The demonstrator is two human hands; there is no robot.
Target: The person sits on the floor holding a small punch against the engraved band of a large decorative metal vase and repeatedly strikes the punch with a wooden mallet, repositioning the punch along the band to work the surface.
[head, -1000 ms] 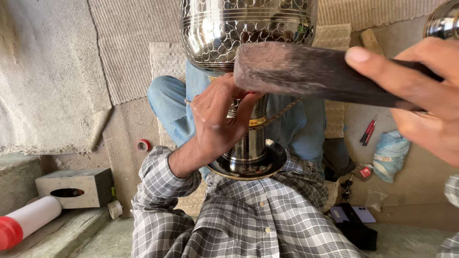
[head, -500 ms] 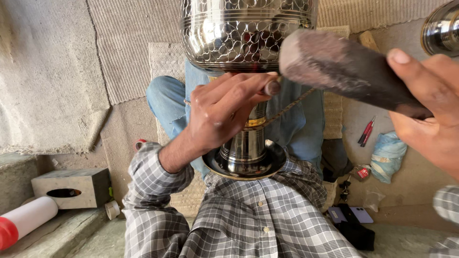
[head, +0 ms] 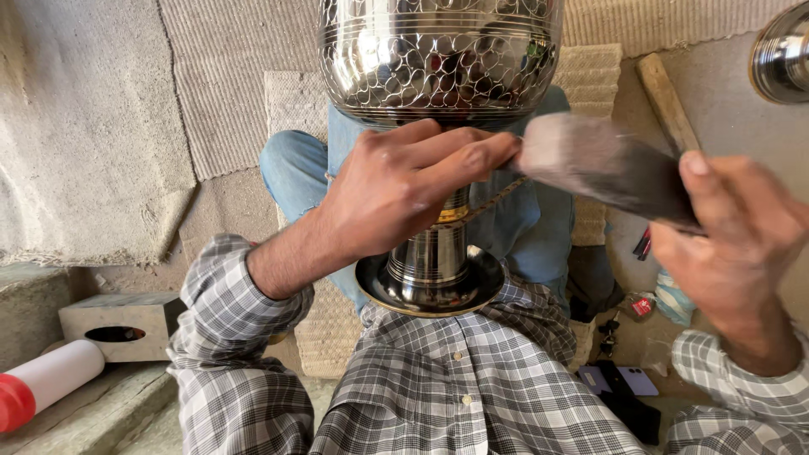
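In the head view, the left hand (head: 396, 198) is closing its grip around a thin chisel (head: 493, 198) set against the engraved metal vessel (head: 438, 59) resting on the lap, while the right hand (head: 733, 236) is clamping its grip on a dark mallet (head: 598, 164) just beside the left fingertips.

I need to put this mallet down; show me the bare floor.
Bare floor lies left, between the grey mat and the small box. Another patch lies upper right, past the wooden stick. By the right hand it is crowded: pouch, phones, small tools.
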